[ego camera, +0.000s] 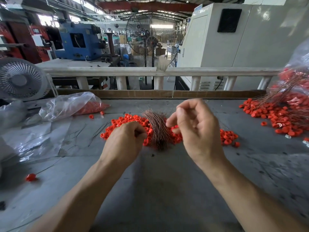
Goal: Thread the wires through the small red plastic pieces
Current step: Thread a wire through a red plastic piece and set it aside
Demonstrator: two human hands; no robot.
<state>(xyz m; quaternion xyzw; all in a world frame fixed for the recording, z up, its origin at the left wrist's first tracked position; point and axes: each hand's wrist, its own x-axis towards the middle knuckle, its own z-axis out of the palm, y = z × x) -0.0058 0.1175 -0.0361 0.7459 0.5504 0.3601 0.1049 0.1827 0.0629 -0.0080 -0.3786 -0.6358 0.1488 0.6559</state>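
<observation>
A loose heap of small red plastic pieces [124, 122] lies mid-table, with more [229, 136] to the right of my hands. On the heap rests a bundle of thin copper wires [157, 131]. My left hand [127, 141] is down on the heap, left of the bundle, its fingers curled tight, pinching at a red piece [150, 131] by its fingertips. My right hand [195, 129] hovers blurred just right of the bundle, fingers loosely curled and thumb toward the wires. Whether it pinches a wire I cannot tell.
At the right edge lies a pile of red pieces with wires through them [275, 116] below a clear bag [297, 72]. A clear bag of red pieces [75, 104] and a small fan [20, 79] stand at the left. One wired piece [31, 177] lies near left. A cardboard strip [133, 94] lines the back.
</observation>
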